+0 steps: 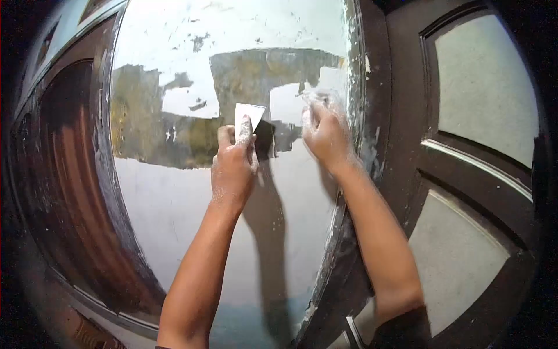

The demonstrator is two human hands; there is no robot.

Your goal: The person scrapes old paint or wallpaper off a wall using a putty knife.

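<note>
Head view. We face a wall panel (174, 232) set upright between two dark wooden frames. Most of it is coated pale grey-white. A band of bare, mottled grey-brown surface (256, 75) crosses its upper half, broken by a few squarish white patches (189, 102).

The left hand (233, 166) is raised near the middle of the panel, at the lower edge of the bare band. Its fingers are closed around a small white blade (249, 113). The forefinger lies along the back of the blade, and the blade's broad edge points up against the wall. Hand and blade are dusted with white.

The right hand (325, 136) is higher and close to the panel's right edge, well apart from the left. Its fingers are curled towards the wall at a smeared white patch (319, 93). This part is blurred, and we cannot tell whether the fingers pinch anything. A dark sleeve (407, 331) shows at the right elbow.

A dark shadow (270, 232) of the left forearm runs down the panel between the two arms.

Along the panel's right edge stands a dark frame (401, 116), flecked with white, holding pale panes (482, 81). Beyond the left edge is reddish-brown woodwork (70, 174).
</note>
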